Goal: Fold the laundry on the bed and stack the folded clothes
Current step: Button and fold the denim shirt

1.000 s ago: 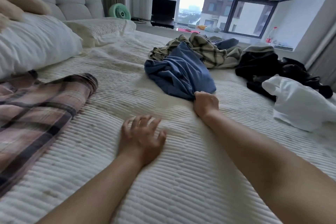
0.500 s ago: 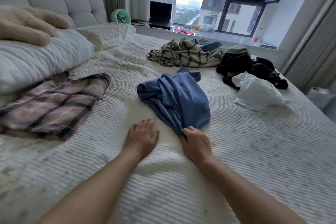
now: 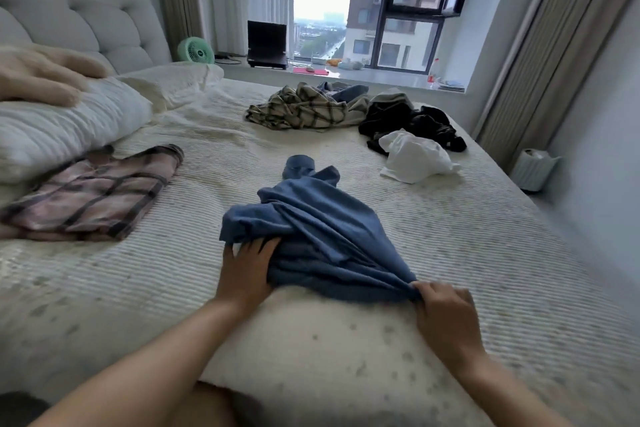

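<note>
On the bed (image 3: 346, 350), the right hand (image 3: 445, 314) pinches the near corner of a crumpled blue garment (image 3: 311, 236) lying near centre, while the left hand (image 3: 247, 270) rests on its left edge, fingers spread and gripping nothing. If the right hand pulls before the left pins the cloth, the bunched fabric will likely drag and twist instead of spreading flat. One pink plaid garment (image 3: 90, 198) lies folded at left; far away sit one beige plaid garment (image 3: 298, 107), one black heap (image 3: 412, 121) and one white garment (image 3: 415, 158).

Bare forearms, no sleeves; left hand (image 3: 246, 270), right hand (image 3: 445, 312).
</note>
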